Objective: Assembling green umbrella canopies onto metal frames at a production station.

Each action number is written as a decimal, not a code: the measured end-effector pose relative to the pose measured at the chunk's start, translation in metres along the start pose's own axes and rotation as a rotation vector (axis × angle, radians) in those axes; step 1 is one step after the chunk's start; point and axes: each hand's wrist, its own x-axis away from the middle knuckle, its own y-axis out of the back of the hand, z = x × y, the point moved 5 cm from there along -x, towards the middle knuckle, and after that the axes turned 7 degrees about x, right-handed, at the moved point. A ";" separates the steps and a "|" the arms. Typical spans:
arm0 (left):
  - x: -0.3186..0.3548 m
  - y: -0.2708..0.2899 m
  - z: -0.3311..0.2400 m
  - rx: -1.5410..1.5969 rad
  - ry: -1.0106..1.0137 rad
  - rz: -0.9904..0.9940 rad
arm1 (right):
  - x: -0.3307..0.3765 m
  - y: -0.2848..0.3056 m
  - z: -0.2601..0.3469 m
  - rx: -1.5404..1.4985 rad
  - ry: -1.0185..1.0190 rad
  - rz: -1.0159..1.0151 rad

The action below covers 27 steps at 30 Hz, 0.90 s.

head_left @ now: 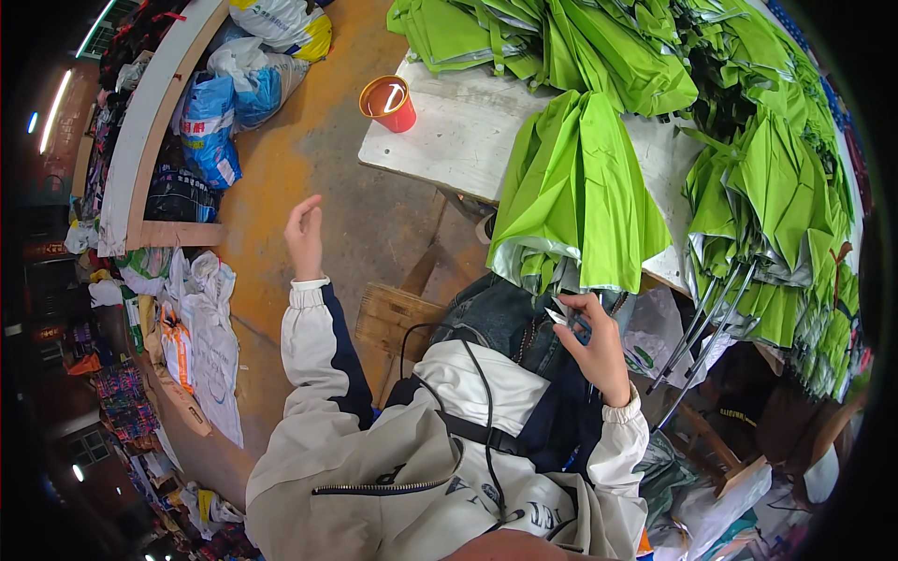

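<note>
My left hand (304, 238) is raised over the floor at the left, its fingers extended and nothing in it. A green umbrella (580, 196) with silver lining lies partly folded over the table's front edge, its lower rim hanging above my lap. Just below that rim is my right hand (599, 353), thumb and fingers curled round a small pointed metal tool (557, 316). The tool's exact kind is hard to make out. Whether my right fingertips touch the umbrella cannot be told.
The white table (440, 131) bears a red paper cup (388, 105) of brown liquid near its left corner. Heaped green umbrellas (617, 56) cover its far side; more umbrellas (776, 187) hang at the right, metal shafts showing. Filled plastic bags (210, 122) and a wooden stool (398, 323) stand left.
</note>
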 end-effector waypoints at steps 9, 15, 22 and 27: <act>0.004 0.003 -0.004 -0.028 0.018 -0.004 | 0.000 0.004 -0.001 -0.007 0.058 -0.041; 0.008 -0.001 -0.008 -0.032 0.050 -0.015 | 0.003 0.002 -0.004 -0.030 0.090 -0.027; 0.069 -0.096 -0.123 0.006 -0.085 0.520 | 0.007 -0.014 -0.007 -0.201 0.070 0.263; 0.133 -0.199 -0.174 0.092 -0.401 1.143 | 0.010 -0.026 -0.021 -0.271 0.155 0.218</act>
